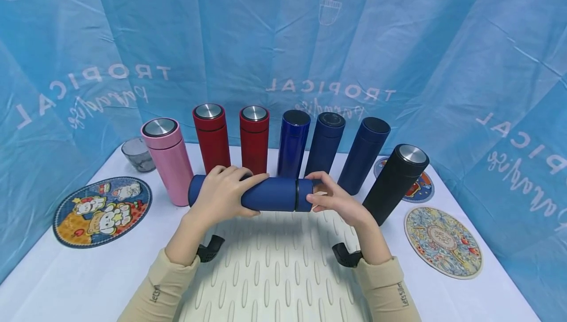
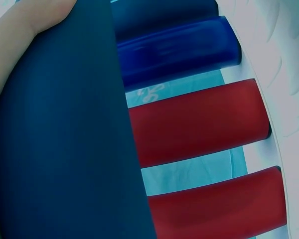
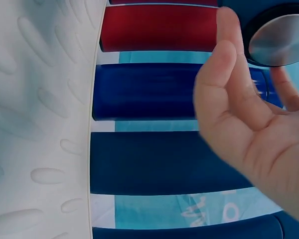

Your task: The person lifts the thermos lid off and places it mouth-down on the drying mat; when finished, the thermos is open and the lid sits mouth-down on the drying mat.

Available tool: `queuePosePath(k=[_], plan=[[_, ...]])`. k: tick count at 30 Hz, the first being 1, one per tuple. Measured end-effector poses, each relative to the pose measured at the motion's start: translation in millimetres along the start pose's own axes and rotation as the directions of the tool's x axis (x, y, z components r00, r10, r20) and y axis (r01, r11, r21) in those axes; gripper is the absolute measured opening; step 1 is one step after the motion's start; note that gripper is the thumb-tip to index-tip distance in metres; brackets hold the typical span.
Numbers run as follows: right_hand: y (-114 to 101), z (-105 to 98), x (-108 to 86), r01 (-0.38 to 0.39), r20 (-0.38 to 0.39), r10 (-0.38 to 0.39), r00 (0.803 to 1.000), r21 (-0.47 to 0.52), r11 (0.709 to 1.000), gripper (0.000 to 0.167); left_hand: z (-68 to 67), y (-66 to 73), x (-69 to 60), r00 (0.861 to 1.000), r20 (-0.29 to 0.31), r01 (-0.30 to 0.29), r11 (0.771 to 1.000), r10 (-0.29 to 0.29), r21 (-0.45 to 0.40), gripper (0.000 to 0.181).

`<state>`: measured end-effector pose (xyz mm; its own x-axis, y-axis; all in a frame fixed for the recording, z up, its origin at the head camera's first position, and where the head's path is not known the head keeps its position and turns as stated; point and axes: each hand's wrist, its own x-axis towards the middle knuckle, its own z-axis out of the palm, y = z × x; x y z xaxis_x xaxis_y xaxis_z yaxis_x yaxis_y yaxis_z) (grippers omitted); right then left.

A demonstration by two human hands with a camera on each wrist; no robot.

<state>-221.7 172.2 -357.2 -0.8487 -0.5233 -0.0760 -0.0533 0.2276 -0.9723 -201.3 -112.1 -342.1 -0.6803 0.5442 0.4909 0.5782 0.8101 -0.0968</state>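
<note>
A dark blue thermos bottle (image 1: 274, 195) lies sideways in the air above the white textured mat, its cap end to the right. Around the body, near its base, my left hand (image 1: 223, 194) grips it from above; part of that hand (image 2: 20, 35) and the wide blue body (image 2: 70, 139) fill the left of the left wrist view. At the cap (image 1: 303, 195), my right hand (image 1: 338, 201) pinches with bent fingers and thumb. The right wrist view shows that hand (image 3: 254, 114) beside the silver cap top (image 3: 281, 40).
Behind stand a pink bottle (image 1: 169, 164), two red bottles (image 1: 211, 140) (image 1: 254, 140), several blue bottles (image 1: 325, 144) and a black bottle (image 1: 394, 184). A glass cup (image 1: 139, 154) and a cartoon coaster (image 1: 104, 211) lie left, a patterned coaster (image 1: 443, 243) right. The mat (image 1: 274, 268) spans the front.
</note>
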Motion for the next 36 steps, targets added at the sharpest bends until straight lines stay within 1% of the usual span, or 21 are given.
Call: queuePosePath(k=[3, 8, 12, 15, 18, 20, 21, 24, 26, 28, 31, 36], plan=[[0.2, 1.4, -0.8, 0.068, 0.003, -0.068, 0.998, -0.020, 0.997, 0.059, -0.7, -0.2, -0.5, 1.000, 0.003, 0.007, 1.000, -0.007, -0.004, 0.080], [-0.9, 3.5, -1.0, 0.165, -0.013, -0.167, 0.986, -0.075, 0.983, 0.068, -2.2, -0.8, -0.4, 1.000, -0.007, 0.007, 1.000, -0.007, -0.010, 0.080], [-2.2, 4.5, -0.9, 0.191, -0.025, -0.194, 0.981, -0.088, 0.978, 0.071, -3.3, -1.5, -0.3, 1.000, -0.014, 0.005, 1.000, -0.005, -0.014, 0.080], [-2.8, 4.7, -0.7, 0.193, -0.017, -0.195, 0.981, -0.074, 0.978, 0.075, -4.0, -1.9, -0.4, 1.000, -0.017, 0.005, 1.000, -0.005, -0.013, 0.080], [-2.6, 4.2, -0.5, 0.180, 0.013, -0.180, 0.984, -0.045, 0.983, 0.080, -4.4, -2.3, -0.3, 1.000, -0.026, 0.003, 1.000, -0.003, -0.011, 0.080], [-1.9, 3.1, -0.4, 0.148, 0.017, -0.147, 0.989, -0.030, 0.989, 0.076, -4.6, -2.5, -0.2, 1.000, -0.030, 0.002, 1.000, -0.002, -0.008, 0.080], [-1.7, 2.5, -0.3, 0.121, 0.011, -0.121, 0.993, -0.022, 0.992, 0.072, -4.6, -2.5, -0.2, 1.000, -0.031, 0.002, 1.000, -0.002, -0.008, 0.080], [-1.0, 1.1, 0.4, 0.012, -0.041, -0.013, 0.999, -0.025, 1.000, 0.062, -4.4, -2.7, -0.2, 1.000, -0.026, 0.000, 1.000, -0.001, -0.006, 0.079], [-0.9, 0.8, 1.6, -0.057, -0.069, 0.055, 0.996, -0.030, 0.998, 0.061, -4.1, -2.7, -0.2, 1.000, -0.020, 0.000, 1.000, -0.001, -0.003, 0.079], [-1.2, 1.0, 2.6, -0.099, -0.080, 0.096, 0.992, -0.038, 0.994, 0.058, -3.8, -2.7, -0.2, 1.000, -0.015, 0.000, 1.000, 0.000, -0.001, 0.079], [-1.7, 1.3, 3.3, -0.116, -0.070, 0.113, 0.991, -0.035, 0.993, 0.054, -3.3, -2.7, -0.2, 1.000, -0.013, 0.001, 1.000, -0.001, 0.000, 0.079], [-0.5, 0.8, 2.9, -0.103, -0.044, 0.102, 0.994, -0.027, 0.994, 0.052, -3.0, -2.8, -0.8, 1.000, -0.016, -0.001, 1.000, 0.001, 0.003, 0.079]])
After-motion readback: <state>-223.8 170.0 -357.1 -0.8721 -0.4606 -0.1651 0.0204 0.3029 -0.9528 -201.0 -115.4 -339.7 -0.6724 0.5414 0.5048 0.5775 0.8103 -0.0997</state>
